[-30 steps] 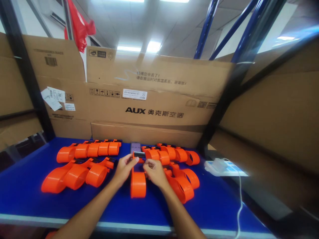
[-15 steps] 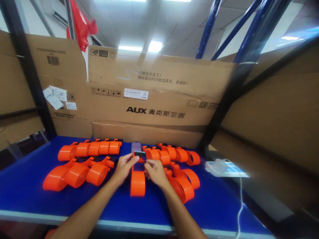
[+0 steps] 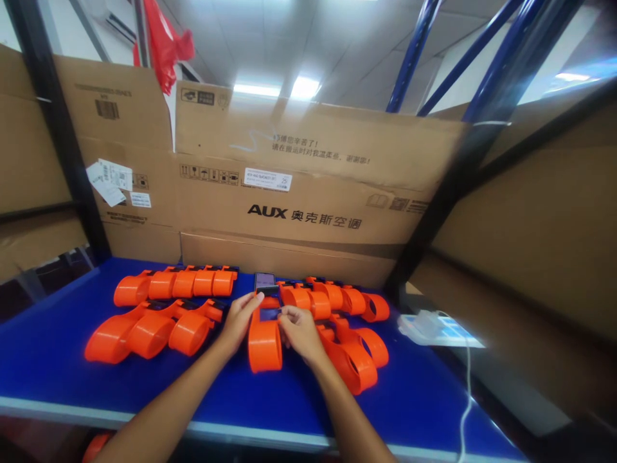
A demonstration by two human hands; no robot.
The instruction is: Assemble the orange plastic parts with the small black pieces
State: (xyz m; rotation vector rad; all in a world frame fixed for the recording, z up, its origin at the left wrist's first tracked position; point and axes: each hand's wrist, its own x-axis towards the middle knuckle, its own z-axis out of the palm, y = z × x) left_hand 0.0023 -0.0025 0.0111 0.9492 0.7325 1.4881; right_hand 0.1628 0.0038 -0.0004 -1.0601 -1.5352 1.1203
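An orange tape dispenser (image 3: 265, 346) is held over the middle of the table, its round hub toward me and its dark toothed edge away from me. My left hand (image 3: 240, 319) grips its left side, thumb near the dark edge. On the right side, the fingers of my right hand (image 3: 297, 328) are pinched together at the dispenser's frame. Whatever lies between them is too small to make out. A dark bluish piece (image 3: 270, 314) shows inside the frame, beside my right fingertips. Behind the dispenser lies a phone (image 3: 265, 280) with a lit screen.
Two rows of orange dispensers (image 3: 149, 335) lie on the left of the blue table (image 3: 159, 392). More orange dispensers (image 3: 354, 364) cluster at the right. A power strip (image 3: 436, 328) with a white cable sits beyond the right edge. Cardboard (image 3: 308, 247) walls the back.
The dispenser has tilted a little, its hub shifting slightly left and up. More of the dark bluish piece inside the frame now shows. Both hands keep their hold; the camera view has shifted slightly.
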